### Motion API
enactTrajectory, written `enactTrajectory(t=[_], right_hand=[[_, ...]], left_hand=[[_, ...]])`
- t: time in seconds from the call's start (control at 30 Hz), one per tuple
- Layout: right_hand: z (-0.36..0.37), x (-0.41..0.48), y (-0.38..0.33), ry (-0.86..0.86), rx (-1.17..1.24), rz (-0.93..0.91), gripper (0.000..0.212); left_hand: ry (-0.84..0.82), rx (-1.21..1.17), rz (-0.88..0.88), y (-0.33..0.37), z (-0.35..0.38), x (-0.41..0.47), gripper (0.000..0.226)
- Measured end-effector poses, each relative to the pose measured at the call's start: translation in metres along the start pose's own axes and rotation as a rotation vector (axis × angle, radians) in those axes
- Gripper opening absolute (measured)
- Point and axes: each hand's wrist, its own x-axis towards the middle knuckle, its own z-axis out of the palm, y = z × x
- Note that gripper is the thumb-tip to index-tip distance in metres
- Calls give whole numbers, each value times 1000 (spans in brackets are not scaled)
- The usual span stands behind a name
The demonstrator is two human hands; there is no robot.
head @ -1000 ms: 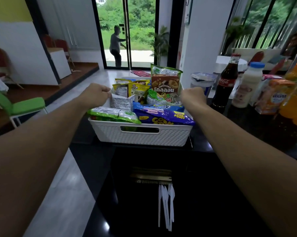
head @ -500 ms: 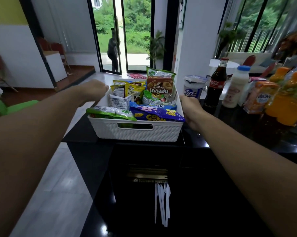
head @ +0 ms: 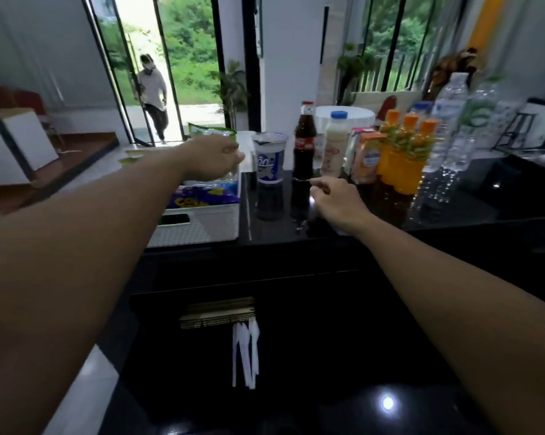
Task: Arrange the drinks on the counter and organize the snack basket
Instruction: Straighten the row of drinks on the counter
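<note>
The black counter [head: 484,196] carries the white snack basket [head: 202,226] at its left end, the drinks [head: 403,152] lined up to its right. My left hand [head: 214,158] reaches over the basket, too blurred for me to tell its grip; my right hand [head: 334,196], loosely curled, holding nothing, hangs just beside the cola bottle [head: 304,142]

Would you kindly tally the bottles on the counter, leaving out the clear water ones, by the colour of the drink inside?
Orange drink bottles: 3
Dark cola bottle: 1
White drink bottle: 1
Total: 5
</note>
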Motion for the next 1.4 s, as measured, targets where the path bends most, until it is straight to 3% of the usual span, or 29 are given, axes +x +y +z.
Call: enactTrajectory(t=[0.17, 0.5, 0.67, 0.87, 1.0, 1.13, 1.23, 1.4], right_hand=[[-65, -7, 78, 48, -71, 7, 33], [-184, 19, 207, 159, -144, -16, 28], [-209, 44, 235, 196, -112, 36, 28], [-224, 98, 258, 430, 56, 293, 35], [-230, 136, 272, 559, 190, 344, 61], [-236, 170, 280, 498, 239, 348, 94], [-241, 186, 293, 431, 307, 321, 89], [-243, 195, 309, 476, 331, 275, 78]], left_hand=[[28, -20, 104, 91, 59, 37, 49], [-138, -143, 23, 223, 173, 117, 52], [-159, -179, -54, 250, 203, 140, 52], [-31, -32, -70, 261, 233, 145, 57], [-12, 11, -56, 257, 239, 148, 59], [-9, 19, -62, 256, 240, 151, 59], [15, 18, -80, 258, 239, 151, 59], [48, -5, -97, 263, 236, 148, 57]])
